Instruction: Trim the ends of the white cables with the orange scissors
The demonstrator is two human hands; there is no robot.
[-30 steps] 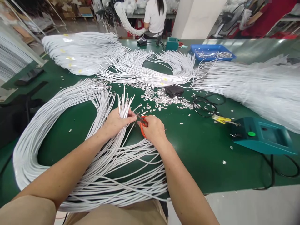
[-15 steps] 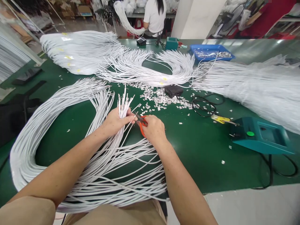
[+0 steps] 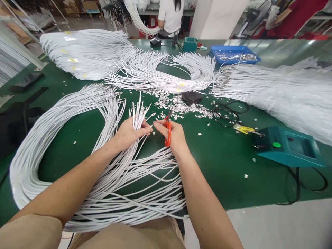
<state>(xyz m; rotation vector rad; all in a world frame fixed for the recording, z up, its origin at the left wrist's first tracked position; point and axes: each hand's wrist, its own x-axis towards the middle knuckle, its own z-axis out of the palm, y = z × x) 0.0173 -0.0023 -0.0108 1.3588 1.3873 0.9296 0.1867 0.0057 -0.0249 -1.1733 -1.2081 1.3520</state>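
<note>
While the left hand (image 3: 129, 134), reaching in from lower left to the frame's centre, curls around an upright bundle of thin white cables (image 3: 138, 119), the right hand (image 3: 177, 135) cradles dark-bladed cutters with looped orange handles (image 3: 169, 133), blades upward, its thumb and forefinger pinched together just beside one cable's tip.
</note>
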